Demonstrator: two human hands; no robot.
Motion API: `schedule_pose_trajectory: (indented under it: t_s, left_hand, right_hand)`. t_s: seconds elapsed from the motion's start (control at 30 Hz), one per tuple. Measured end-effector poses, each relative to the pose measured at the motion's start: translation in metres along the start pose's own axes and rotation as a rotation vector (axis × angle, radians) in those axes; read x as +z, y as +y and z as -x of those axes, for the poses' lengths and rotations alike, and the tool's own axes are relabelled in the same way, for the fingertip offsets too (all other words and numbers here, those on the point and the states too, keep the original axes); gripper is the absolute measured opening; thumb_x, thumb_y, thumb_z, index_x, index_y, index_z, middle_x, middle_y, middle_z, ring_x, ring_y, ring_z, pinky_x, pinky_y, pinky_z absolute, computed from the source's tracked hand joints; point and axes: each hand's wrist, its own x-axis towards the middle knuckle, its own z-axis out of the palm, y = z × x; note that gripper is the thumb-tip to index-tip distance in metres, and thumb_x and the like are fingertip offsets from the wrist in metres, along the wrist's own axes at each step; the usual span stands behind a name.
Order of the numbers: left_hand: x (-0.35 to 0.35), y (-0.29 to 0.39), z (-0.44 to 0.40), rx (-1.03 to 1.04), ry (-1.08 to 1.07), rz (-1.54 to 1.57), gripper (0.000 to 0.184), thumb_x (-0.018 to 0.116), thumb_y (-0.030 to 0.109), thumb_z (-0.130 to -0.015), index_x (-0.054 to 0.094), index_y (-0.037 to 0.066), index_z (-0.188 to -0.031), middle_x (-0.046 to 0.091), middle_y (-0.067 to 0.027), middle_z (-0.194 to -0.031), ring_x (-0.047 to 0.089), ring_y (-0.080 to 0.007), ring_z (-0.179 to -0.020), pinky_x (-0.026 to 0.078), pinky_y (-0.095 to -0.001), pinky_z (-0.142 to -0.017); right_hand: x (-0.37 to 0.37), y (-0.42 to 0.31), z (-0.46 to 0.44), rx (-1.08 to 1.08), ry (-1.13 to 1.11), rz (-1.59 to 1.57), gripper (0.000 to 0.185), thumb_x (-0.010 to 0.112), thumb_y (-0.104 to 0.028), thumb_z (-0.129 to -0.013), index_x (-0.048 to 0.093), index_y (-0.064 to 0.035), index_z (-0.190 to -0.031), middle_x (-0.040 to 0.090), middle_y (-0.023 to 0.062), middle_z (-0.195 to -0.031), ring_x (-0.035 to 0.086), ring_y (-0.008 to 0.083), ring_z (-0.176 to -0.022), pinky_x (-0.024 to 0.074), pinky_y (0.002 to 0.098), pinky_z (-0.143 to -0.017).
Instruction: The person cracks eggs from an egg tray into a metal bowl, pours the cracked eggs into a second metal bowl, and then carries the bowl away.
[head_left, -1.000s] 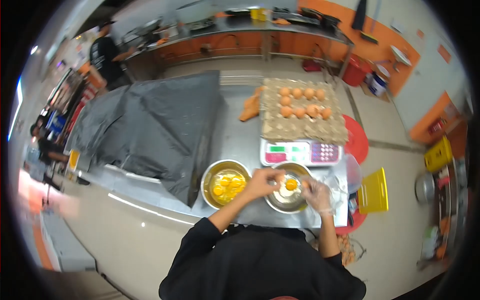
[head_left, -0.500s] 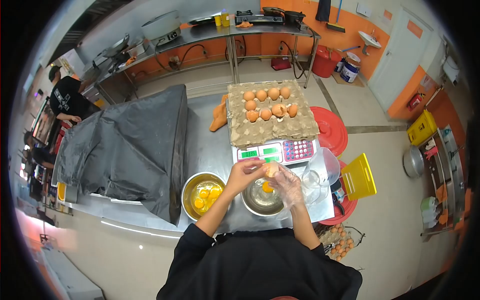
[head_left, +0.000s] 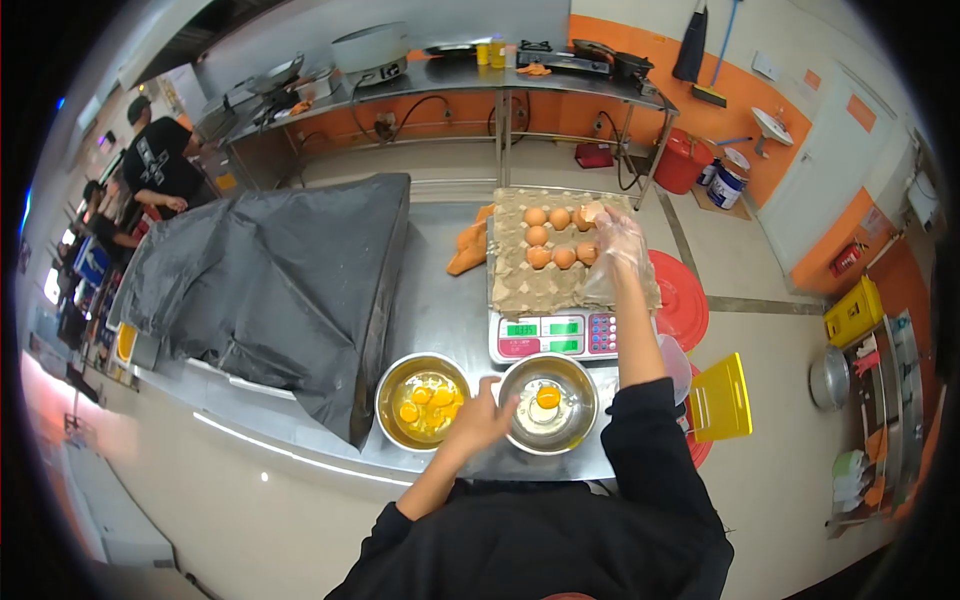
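My right hand (head_left: 620, 245), in a clear plastic glove, reaches over the egg tray (head_left: 512, 285) with a cracked eggshell (head_left: 593, 212) in its fingers. Several brown eggs and shells (head_left: 536, 236) sit in the tray's cups, some hidden behind this hand. The cardboard tray rests on a digital scale (head_left: 520, 346). My left hand (head_left: 480, 420), bare, has its fingers apart beside the rim of a steel bowl (head_left: 590, 425); I cannot tell whether it touches. That bowl holds one egg yolk (head_left: 548, 398) in clear white. Left of it, another steel bowl (head_left: 385, 430) contains several yolks (head_left: 425, 398).
A black plastic sheet (head_left: 260, 290) covers a large block on the left. An orange cloth (head_left: 468, 248) lies by the tray. On the right are a clear plastic container (head_left: 675, 365), a red lid (head_left: 682, 300) and a yellow bin (head_left: 722, 400). Another person (head_left: 160, 160) stands far left.
Both hands were together above the right bowl, holding the eggshell. My right hand has carried the shell up to the tray; my left hand has let go and dropped beside the bowl.
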Motion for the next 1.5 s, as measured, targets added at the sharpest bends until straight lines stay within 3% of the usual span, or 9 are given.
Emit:
schedule_pose_trajectory:
  t_s: [0.07, 0.17, 0.2, 0.3, 0.67, 1.03, 1.13, 1.27, 1.5]
  left_hand:
    - [0.03, -0.018, 0.017, -0.437, -0.251, 0.513, 0.078, 0.058, 0.03, -0.095, 0.005, 0.01, -0.15, 0.066, -0.0246, -0.087, 0.071, -0.028, -0.069, 0.059, -0.0355, -0.058]
    - [0.063, -0.042, 0.021, -0.45, -0.313, 0.892, 0.094, 0.056, 0.031, -0.096, -0.021, 0.017, -0.148, 0.057, -0.0356, -0.108, 0.07, -0.0319, -0.066, 0.062, -0.0359, -0.057]
    - [0.063, -0.04, 0.018, -0.467, -0.348, 0.946, 0.09, 0.051, 0.025, -0.099, -0.025, 0.021, -0.146, 0.039, -0.0333, -0.133, 0.07, -0.0356, -0.078, 0.063, -0.0393, -0.062]
    - [0.07, -0.046, 0.011, -0.387, -0.38, 1.119, 0.074, 0.039, 0.01, -0.099, -0.012, 0.026, -0.15, 0.025, -0.0168, -0.15, 0.063, -0.0396, -0.104, 0.064, -0.0399, -0.072]
    - [-0.018, -0.01, 0.028, -0.311, -0.259, 1.032, 0.066, 0.037, 0.004, -0.095, 0.003, 0.015, -0.151, 0.042, -0.0239, -0.138, 0.07, -0.0371, -0.08, 0.064, -0.0362, -0.064]
    - [-0.116, -0.026, 0.086, -0.077, 0.373, 0.58, 0.073, 0.036, -0.004, -0.089, 0.011, 0.018, -0.153, 0.053, -0.0195, -0.13, 0.069, -0.0311, -0.087, 0.064, -0.0361, -0.067]
    - [-0.117, -0.029, 0.094, -0.156, 0.558, 0.311, 0.075, 0.039, -0.004, -0.087, 0.014, 0.021, -0.154, 0.066, -0.0194, -0.102, 0.065, -0.0204, -0.064, 0.064, -0.0367, -0.066]
    - [-0.099, -0.068, 0.097, -0.162, 0.665, -0.017, 0.074, 0.046, -0.003, -0.086, 0.024, 0.022, -0.153, 0.063, -0.0208, -0.073, 0.059, -0.0307, -0.052, 0.051, -0.0409, -0.054]
    - [-0.077, -0.084, 0.092, -0.049, 0.77, -0.257, 0.074, 0.053, -0.004, -0.084, 0.033, 0.022, -0.149, 0.065, -0.0181, -0.082, 0.06, -0.0377, -0.059, 0.047, -0.0423, -0.055]
  right_hand:
    - [0.011, 0.011, -0.011, 0.061, -0.008, 0.247, 0.032, 0.064, -0.014, -0.091, 0.064, -0.0048, -0.121, 0.066, 0.0057, -0.078, 0.059, 0.0117, -0.061, 0.0487, 0.0259, -0.054]
    - [-0.002, 0.047, -0.017, -0.1, -0.09, -0.129, 0.031, 0.066, -0.019, -0.091, 0.065, -0.0045, -0.119, 0.066, 0.0053, -0.076, 0.059, 0.0103, -0.059, 0.0477, 0.0244, -0.052]
    - [-0.009, 0.041, 0.0, -0.083, -0.091, -0.121, 0.031, 0.066, -0.019, -0.091, 0.065, -0.0045, -0.119, 0.066, 0.0053, -0.076, 0.059, 0.0103, -0.059, 0.0477, 0.0244, -0.052]
    - [-0.031, 0.016, 0.049, -0.085, -0.103, -0.13, 0.034, 0.067, -0.021, -0.091, 0.064, -0.0022, -0.119, 0.069, 0.0075, -0.084, 0.063, 0.012, -0.069, 0.0509, 0.0242, -0.061]
    - [-0.074, -0.024, 0.164, -0.051, -0.115, -0.131, 0.036, 0.064, -0.025, -0.094, 0.063, 0.0023, -0.117, 0.068, 0.0124, -0.106, 0.065, 0.0136, -0.085, 0.0524, 0.0258, -0.074]
    - [-0.038, 0.008, 0.175, 0.007, -0.245, -0.144, 0.034, 0.067, -0.023, -0.092, 0.065, 0.0037, -0.113, 0.068, 0.0118, -0.102, 0.064, 0.0138, -0.082, 0.0508, 0.0256, -0.071]
    - [-0.029, 0.012, 0.158, 0.0, -0.258, -0.15, 0.033, 0.066, -0.022, -0.093, 0.065, 0.0032, -0.114, 0.068, 0.0118, -0.102, 0.063, 0.0132, -0.082, 0.0498, 0.0251, -0.071]
    - [-0.018, 0.003, 0.128, -0.114, -0.28, -0.124, 0.035, 0.065, -0.025, -0.094, 0.065, 0.0006, -0.116, 0.068, 0.0085, -0.102, 0.063, 0.0115, -0.084, 0.0507, 0.0239, -0.072]
    - [0.006, -0.026, 0.035, -0.34, -0.217, -0.07, 0.028, 0.064, -0.017, -0.092, 0.065, -0.0033, -0.116, 0.066, 0.0031, -0.094, 0.061, 0.0079, -0.083, 0.0484, 0.0229, -0.071]
